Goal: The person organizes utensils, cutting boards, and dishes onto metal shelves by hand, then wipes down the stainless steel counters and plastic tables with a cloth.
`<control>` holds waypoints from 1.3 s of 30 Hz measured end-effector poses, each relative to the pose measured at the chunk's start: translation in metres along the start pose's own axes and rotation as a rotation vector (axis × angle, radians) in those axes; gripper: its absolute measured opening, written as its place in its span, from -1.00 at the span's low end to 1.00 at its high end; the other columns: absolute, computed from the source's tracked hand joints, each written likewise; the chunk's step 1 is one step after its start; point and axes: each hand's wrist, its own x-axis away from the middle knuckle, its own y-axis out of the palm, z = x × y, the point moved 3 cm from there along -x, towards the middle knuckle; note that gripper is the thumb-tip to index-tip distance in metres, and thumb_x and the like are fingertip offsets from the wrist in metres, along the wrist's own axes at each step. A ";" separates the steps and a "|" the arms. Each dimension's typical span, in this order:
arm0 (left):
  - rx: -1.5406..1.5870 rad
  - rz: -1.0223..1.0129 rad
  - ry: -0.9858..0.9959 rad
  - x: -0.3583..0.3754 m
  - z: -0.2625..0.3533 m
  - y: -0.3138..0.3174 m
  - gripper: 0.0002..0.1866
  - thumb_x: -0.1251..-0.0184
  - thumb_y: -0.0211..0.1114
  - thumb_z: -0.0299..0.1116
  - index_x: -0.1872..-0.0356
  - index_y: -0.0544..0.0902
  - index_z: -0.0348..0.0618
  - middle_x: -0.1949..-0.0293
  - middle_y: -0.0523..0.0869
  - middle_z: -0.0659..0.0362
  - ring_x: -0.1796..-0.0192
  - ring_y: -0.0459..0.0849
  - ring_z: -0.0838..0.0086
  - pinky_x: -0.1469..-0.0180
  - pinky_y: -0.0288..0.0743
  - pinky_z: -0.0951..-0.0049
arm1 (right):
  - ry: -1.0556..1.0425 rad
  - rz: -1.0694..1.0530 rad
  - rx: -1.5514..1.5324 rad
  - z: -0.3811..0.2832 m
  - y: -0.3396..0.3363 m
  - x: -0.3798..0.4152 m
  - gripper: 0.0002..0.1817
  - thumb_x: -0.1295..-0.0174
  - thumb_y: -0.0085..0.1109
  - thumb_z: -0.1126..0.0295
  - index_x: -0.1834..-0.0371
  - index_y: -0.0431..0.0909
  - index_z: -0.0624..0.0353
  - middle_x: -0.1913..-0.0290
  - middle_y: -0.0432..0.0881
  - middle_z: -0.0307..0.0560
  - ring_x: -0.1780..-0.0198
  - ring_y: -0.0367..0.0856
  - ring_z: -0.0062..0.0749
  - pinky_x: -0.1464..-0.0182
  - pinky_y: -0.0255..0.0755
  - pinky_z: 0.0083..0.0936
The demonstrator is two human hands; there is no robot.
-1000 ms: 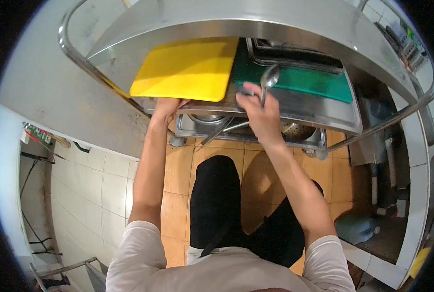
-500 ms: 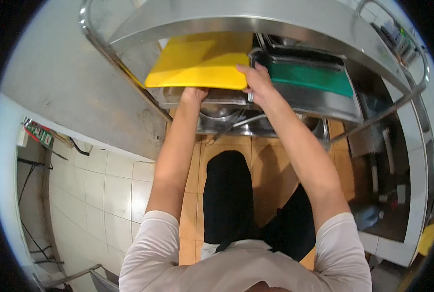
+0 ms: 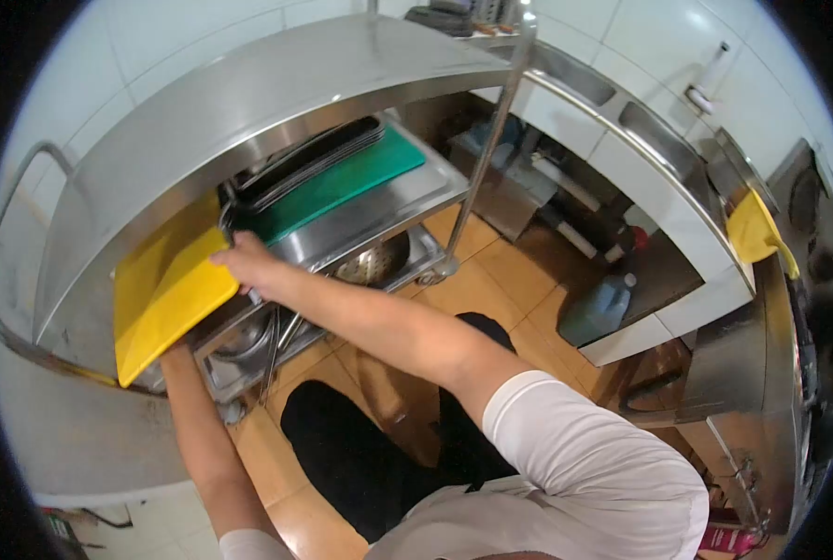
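Observation:
A yellow cutting board (image 3: 160,289) lies on the middle shelf of a steel table (image 3: 248,103), sticking out past the shelf's front edge. My right hand (image 3: 253,266) grips its right edge. My left hand (image 3: 172,353) is under the board's near edge, mostly hidden by it. Beside the yellow board lies a green cutting board (image 3: 342,182) with dark metal trays (image 3: 304,159) stacked on it.
On the lower shelf sit a perforated steel colander (image 3: 374,266), a steel bowl and long-handled utensils (image 3: 276,336). A translucent jug (image 3: 599,308) stands on the orange tile floor. A yellow scoop (image 3: 753,233) rests on the counter at right.
The camera has swung to the right, so the table now appears at the left. My hands stay on the yellow board, which sits further out from the shelf.

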 end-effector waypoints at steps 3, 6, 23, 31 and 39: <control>-0.004 0.027 -0.002 0.003 0.002 -0.010 -0.41 -0.51 0.10 0.06 -0.39 0.40 -0.09 -0.31 0.56 0.02 -0.29 0.56 0.14 -0.31 0.52 0.05 | 0.069 0.044 -0.009 0.002 -0.001 0.005 -0.44 -0.24 0.25 0.24 -0.26 0.36 0.22 0.08 0.67 0.00 0.23 0.69 -0.27 0.53 0.47 -0.38; -0.014 0.040 -0.006 0.000 -0.001 -0.016 -0.41 -0.51 0.10 0.06 -0.39 0.40 -0.09 -0.31 0.55 0.02 -0.29 0.56 0.14 -0.31 0.52 0.06 | 0.119 0.082 -0.029 0.000 -0.001 0.008 -0.30 -0.21 0.27 0.23 -0.36 0.22 0.25 0.00 0.62 0.08 0.15 0.66 -0.22 0.48 0.49 -0.31; -0.092 0.066 -0.014 -0.012 -0.015 -0.034 -0.39 -0.51 0.10 0.07 -0.40 0.38 -0.09 -0.33 0.53 0.02 -0.31 0.54 0.13 -0.32 0.50 0.06 | 0.064 0.136 -0.017 0.022 0.003 -0.015 -0.35 -0.23 0.22 0.17 -0.31 0.23 0.23 0.31 0.59 0.05 0.56 0.57 -0.27 0.65 0.39 -0.35; -0.112 0.077 -0.013 -0.017 -0.015 -0.049 -0.38 -0.51 0.09 0.08 -0.41 0.37 -0.09 -0.34 0.52 0.02 -0.31 0.53 0.13 -0.33 0.50 0.07 | 0.087 0.136 0.012 0.011 0.006 -0.004 -0.36 -0.26 0.19 0.19 -0.29 0.19 0.30 0.27 0.54 0.11 0.55 0.56 -0.18 0.61 0.38 -0.27; -0.124 0.090 -0.017 -0.014 -0.013 -0.050 -0.38 -0.51 0.09 0.08 -0.42 0.36 -0.09 -0.34 0.51 0.01 -0.32 0.52 0.13 -0.33 0.49 0.07 | 0.102 0.130 0.029 0.008 0.006 0.001 -0.37 -0.28 0.16 0.23 -0.32 0.18 0.31 0.24 0.54 0.12 0.56 0.54 -0.17 0.61 0.37 -0.26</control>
